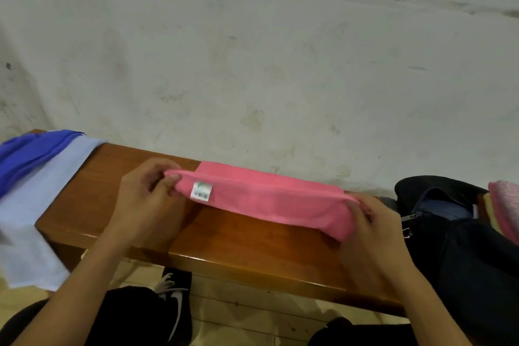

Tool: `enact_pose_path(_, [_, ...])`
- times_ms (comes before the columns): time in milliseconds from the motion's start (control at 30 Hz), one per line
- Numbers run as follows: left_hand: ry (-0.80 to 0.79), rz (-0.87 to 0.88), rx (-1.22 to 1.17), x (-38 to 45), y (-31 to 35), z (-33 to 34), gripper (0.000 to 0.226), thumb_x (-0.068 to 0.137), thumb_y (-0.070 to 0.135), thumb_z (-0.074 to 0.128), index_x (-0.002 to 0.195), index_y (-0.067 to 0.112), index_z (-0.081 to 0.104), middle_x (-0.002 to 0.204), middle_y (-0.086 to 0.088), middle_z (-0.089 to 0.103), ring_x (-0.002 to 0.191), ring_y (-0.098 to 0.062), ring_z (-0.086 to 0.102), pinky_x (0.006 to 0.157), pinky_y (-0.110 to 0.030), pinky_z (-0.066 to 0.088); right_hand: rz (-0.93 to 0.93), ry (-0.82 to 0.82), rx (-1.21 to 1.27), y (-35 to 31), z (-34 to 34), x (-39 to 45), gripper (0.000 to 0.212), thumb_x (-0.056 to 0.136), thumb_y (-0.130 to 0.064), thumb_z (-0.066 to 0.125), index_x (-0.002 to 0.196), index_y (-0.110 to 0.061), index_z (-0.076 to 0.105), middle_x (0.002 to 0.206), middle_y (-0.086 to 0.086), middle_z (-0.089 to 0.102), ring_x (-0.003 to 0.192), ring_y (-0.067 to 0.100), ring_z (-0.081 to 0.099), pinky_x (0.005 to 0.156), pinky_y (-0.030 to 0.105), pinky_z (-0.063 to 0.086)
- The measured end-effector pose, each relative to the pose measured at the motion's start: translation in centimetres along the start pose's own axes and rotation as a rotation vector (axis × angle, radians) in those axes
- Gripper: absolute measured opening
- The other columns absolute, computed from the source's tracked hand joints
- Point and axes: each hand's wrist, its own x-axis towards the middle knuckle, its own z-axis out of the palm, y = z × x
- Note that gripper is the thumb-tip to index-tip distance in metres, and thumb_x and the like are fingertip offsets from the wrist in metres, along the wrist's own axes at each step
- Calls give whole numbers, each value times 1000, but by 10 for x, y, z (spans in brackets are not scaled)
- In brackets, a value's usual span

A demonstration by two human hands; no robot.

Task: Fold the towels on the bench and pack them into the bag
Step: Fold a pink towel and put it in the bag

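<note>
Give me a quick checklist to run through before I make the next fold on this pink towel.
1. Left hand pinches the left end of the pink towel: ok.
2. Right hand grips the right end: ok.
3. Towel edges lined up along the fold: cannot tell, the back layer sits offset.
4. Bare bench under the towel to lay it down: ok.
5. Black bag open at the right: ok.
6. All towels folded: not ok, the pale blue towel lies loose.

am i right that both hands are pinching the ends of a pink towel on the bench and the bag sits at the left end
Not quite. The head view shows the left hand and right hand pinching the pink towel on the bench, but the bag sits at the right end.
</note>
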Motion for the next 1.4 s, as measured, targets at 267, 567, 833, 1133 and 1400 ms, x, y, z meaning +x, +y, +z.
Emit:
enact_pose_path(267, [170, 151, -118, 94, 42, 0, 12, 90, -4, 64, 85, 6, 60, 74, 12, 69, 68, -3, 65, 62, -17, 53, -72, 246, 256, -36, -48, 104, 12, 95, -11, 64, 104, -15, 71, 87, -7, 70, 67, -3, 62, 65, 11, 49])
enact_pose_path(567, [146, 196, -99, 171, 111, -18, 9, 87, -9, 66, 84, -8, 57, 83, -5, 67, 67, -1, 65, 67, -15, 55, -66, 281, 248, -78, -109, 193, 14, 90, -12, 72, 102, -10, 76, 78, -2, 70, 58, -5, 58, 67, 13, 49])
enact_pose_path(833, [250, 268, 24, 211, 144, -24, 16, 81, -5, 72, 83, 9, 65, 80, -5, 65, 72, -13, 62, 71, -15, 52, -116, 352, 161, -114, -130, 227, 19, 87, -1, 68, 100, -11, 78, 82, -7, 69, 70, -9, 62, 65, 0, 44])
enact_pose_path(1133, [235, 221, 73, 246, 173, -13, 16, 91, -11, 55, 89, 2, 62, 81, -4, 58, 80, -27, 65, 64, -10, 54, -108, 435, 185, -130, -132, 263, 22, 83, 3, 61, 94, -9, 75, 89, 9, 73, 87, 24, 69, 82, 33, 58])
enact_pose_path(1400, [42, 116, -57, 206, 138, -11, 21, 92, -2, 60, 82, 16, 62, 83, -3, 67, 76, -15, 65, 77, -24, 52, 59, 194, 253, -103, -126, 222, 12, 85, 0, 65, 87, -10, 70, 83, 12, 73, 85, 26, 72, 85, 37, 60])
